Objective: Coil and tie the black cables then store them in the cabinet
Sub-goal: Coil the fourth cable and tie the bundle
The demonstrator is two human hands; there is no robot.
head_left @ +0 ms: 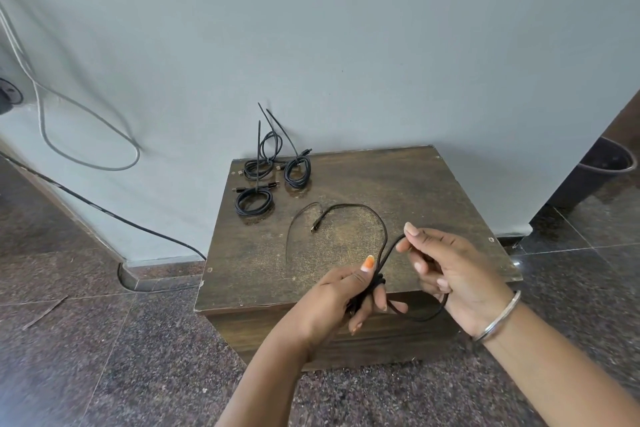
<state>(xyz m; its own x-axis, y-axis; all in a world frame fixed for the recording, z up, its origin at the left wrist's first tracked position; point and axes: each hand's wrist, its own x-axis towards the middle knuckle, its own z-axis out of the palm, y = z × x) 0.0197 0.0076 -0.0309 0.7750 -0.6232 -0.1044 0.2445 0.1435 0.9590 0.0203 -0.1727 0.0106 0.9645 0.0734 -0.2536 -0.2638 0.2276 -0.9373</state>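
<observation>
Head view looks down on a dark wooden cabinet [398, 191] standing against a pale wall [346, 28], its worn tabletop [433, 204] carrying the cables. Both hands work just above the near edge. The left hand [341, 302] is closed around a small bunch of black cable [381, 236], thumb raised with an orange-painted nail, the gathered turns pinched between thumb and fingers. The right hand [450, 267], with a metal bangle [500, 317] at the wrist, pinches the same cable between thumb and forefinger, and a loop of it hangs below the palm and runs back to the left hand. From the hands the cable arcs away over the tabletop and curls back, its plug end [314, 228] lying flat near the middle. A thin loose cable tie [294, 229] curves on the tabletop just beside that plug. At the far left corner lie three coiled cables [254, 203], each bound with a cable tie whose tail sticks upward, close together near the wall. A grey cord [86, 121] hangs along the wall at left above the speckled stone floor [104, 340].
</observation>
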